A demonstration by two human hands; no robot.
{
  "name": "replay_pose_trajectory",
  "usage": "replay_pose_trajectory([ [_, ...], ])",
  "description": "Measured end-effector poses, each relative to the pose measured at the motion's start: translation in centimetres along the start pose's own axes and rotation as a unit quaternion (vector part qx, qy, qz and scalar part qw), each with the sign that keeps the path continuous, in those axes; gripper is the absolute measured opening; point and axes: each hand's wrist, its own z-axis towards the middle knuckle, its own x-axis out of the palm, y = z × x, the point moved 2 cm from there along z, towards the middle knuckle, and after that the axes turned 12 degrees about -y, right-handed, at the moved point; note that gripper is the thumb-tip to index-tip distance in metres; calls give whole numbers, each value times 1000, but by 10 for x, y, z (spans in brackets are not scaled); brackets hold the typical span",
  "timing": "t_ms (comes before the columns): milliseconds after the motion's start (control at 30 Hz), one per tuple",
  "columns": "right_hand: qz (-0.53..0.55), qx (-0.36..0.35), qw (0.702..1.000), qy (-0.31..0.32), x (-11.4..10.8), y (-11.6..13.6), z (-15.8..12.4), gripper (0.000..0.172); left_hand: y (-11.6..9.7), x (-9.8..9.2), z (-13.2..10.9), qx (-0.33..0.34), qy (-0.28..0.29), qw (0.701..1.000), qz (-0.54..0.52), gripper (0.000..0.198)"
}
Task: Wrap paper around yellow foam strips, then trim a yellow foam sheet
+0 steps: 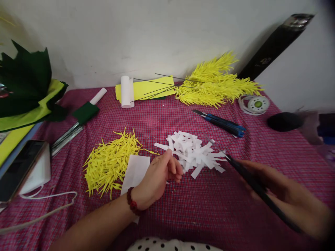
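My left hand point(159, 176), with a dark bead bracelet at the wrist, rests on the red checked cloth point(188, 209) with fingers curled in a pinch beside a pile of white paper strips point(192, 153); what it pinches is too small to name. A white paper sheet point(136, 170) lies just left of it. My right hand point(282, 191), blurred, is wrapped round black scissors point(251, 181) whose blades point up-left at the white strips. A heap of thin yellow strips point(111, 162) lies to the left.
At the back lie yellow fringed stems point(217, 82) with thin wires, a white roll point(126, 91) and yellow sheets. Blue cutters point(222, 122), a tape reel point(255, 104), a green-wrapped tool point(81, 116), green felt point(23, 80), a phone point(18, 169) and a white cable surround the area.
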Motion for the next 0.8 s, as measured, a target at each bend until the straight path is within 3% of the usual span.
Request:
replay_pose_trajectory([
  [133,-157,-72,980,-96,-18,-24,4,57,0,0,1,-2,-12,1000,10,42],
  [267,-249,-111,952,-137,-35,-43,5,46,0,0,-1,3,-19,999,26,39],
  [400,-300,-152,927,-166,-46,-45,9,42,-13,3,-10,49,-3,999,14,36],
  [500,-303,-194,914,-185,-46,-36,8,39,-39,3,-20,133,2,991,-6,36],
  [600,-273,-216,922,-167,-35,-23,-3,35,-76,-3,-33,211,4,976,-50,39],
  [800,-178,-228,957,-31,20,22,-41,26,-142,-32,-80,347,-21,927,-141,47],
])
